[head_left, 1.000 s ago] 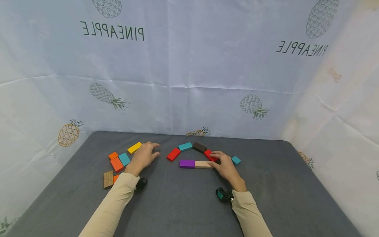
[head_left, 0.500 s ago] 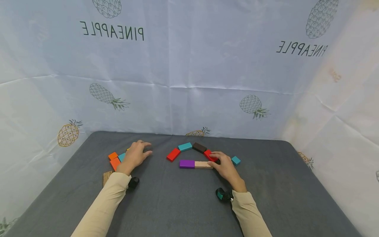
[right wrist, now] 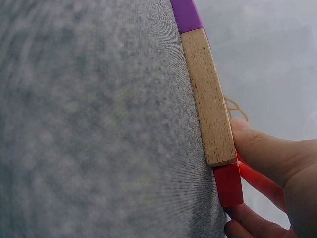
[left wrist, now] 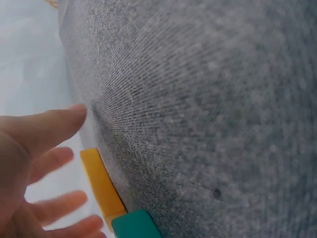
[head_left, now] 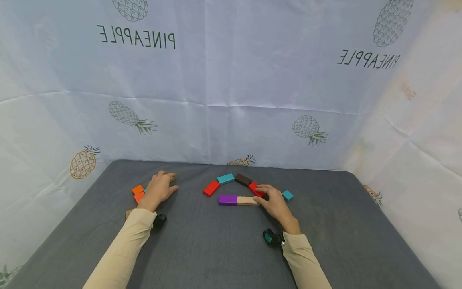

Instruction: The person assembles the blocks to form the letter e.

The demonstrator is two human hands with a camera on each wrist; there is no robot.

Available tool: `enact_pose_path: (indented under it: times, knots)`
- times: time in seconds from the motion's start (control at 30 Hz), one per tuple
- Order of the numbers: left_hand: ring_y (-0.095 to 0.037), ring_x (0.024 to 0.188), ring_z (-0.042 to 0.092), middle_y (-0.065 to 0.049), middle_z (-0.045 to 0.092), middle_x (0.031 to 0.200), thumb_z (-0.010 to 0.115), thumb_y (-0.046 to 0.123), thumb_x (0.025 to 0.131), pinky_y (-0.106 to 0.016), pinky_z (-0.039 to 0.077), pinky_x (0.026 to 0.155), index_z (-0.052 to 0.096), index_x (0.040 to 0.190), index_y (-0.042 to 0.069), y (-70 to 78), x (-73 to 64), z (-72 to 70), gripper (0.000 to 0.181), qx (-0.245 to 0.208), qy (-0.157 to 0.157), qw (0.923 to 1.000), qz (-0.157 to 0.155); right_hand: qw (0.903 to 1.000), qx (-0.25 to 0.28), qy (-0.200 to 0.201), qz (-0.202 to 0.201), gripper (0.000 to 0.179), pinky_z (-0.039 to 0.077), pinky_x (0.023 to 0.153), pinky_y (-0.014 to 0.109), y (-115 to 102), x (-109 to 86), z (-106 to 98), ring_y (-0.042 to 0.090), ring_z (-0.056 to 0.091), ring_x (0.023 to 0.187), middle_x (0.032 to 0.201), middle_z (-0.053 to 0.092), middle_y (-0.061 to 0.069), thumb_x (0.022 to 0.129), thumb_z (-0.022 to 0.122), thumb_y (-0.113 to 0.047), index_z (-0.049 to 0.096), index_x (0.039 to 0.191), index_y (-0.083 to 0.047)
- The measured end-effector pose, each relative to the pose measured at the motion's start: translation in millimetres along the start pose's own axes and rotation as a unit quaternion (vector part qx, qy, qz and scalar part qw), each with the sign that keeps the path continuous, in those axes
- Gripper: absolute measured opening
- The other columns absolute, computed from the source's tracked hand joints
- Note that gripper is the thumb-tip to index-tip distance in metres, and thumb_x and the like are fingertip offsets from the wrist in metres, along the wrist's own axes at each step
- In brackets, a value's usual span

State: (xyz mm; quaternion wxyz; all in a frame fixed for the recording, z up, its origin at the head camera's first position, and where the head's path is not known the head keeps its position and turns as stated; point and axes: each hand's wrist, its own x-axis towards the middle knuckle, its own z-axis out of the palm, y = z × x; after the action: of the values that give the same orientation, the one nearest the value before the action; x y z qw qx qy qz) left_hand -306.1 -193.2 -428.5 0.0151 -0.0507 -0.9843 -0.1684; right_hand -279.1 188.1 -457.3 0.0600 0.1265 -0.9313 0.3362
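Left hand point(head_left: 157, 190) was released — fingers spread loosely near the yellow block point(left wrist: 102, 183). Right hand point(head_left: 275, 204) grasped the red end block point(right wrist: 229, 186) — thumb at the wooden block point(right wrist: 209, 96).

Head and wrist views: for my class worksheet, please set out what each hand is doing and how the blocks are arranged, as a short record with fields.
Left hand: open, near the yellow block; contact unclear
Right hand: fingers curled around the red end block, thumb at the wooden block
Straight row: purple block, wooden block, red end block
Arch beyond row, left to right: first red block, long turquoise block, dark brown block, second red block
Apart, right: small turquoise block
Surface: grey cloth
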Motion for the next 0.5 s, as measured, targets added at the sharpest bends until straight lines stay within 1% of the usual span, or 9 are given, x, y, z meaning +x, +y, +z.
enact_pose_path:
  times: [0.1,0.23,0.33,0.5]
  knots:
    - [-0.058,0.126,0.042,-0.039,0.041,0.141,0.067,0.021,0.095,-0.065,0.042,0.1,0.051,0.14,-0.005,-1.5,-0.5,-0.2,0.055,0.005,-0.017,0.9998,-0.01,1.0,0.001,-0.001,0.001,0.04,0.043,0.107,0.057,-0.3,0.0,-0.2,0.041,0.052,0.131,0.138,0.058,0.019,0.09,0.072,-0.018,0.067,0.125,0.003]
    - [-0.057,0.124,0.045,-0.038,0.042,0.14,0.066,0.02,0.095,-0.065,0.043,0.098,0.05,0.14,-0.005,-2.3,-1.4,-0.6,0.054,0.001,-0.027,0.9996,-0.011,1.0,0.002,-0.001,0.004,0.04,0.043,0.107,0.057,-0.3,-0.1,0.0,0.041,0.051,0.132,0.138,0.058,0.019,0.091,0.072,-0.018,0.067,0.125,0.002]
    - [-0.055,0.121,0.047,-0.036,0.045,0.138,0.065,0.018,0.096,-0.065,0.044,0.095,0.053,0.139,-0.002,-1.6,-2.1,-1.4,0.049,-0.007,-0.028,0.9996,-0.007,1.0,0.0,-0.001,0.005,0.04,0.043,0.107,0.057,0.6,-0.1,0.7,0.041,0.051,0.132,0.138,0.058,0.018,0.091,0.072,-0.019,0.067,0.125,0.002]
    - [-0.049,0.113,0.055,-0.033,0.055,0.127,0.063,0.008,0.095,-0.06,0.048,0.091,0.06,0.13,-0.001,-0.4,-2.7,-0.9,0.036,-0.018,-0.019,0.9996,0.015,1.0,0.0,-0.001,0.006,0.04,0.043,0.107,0.057,1.1,-0.4,1.4,0.04,0.051,0.132,0.139,0.058,0.018,0.091,0.072,-0.019,0.067,0.125,0.002]
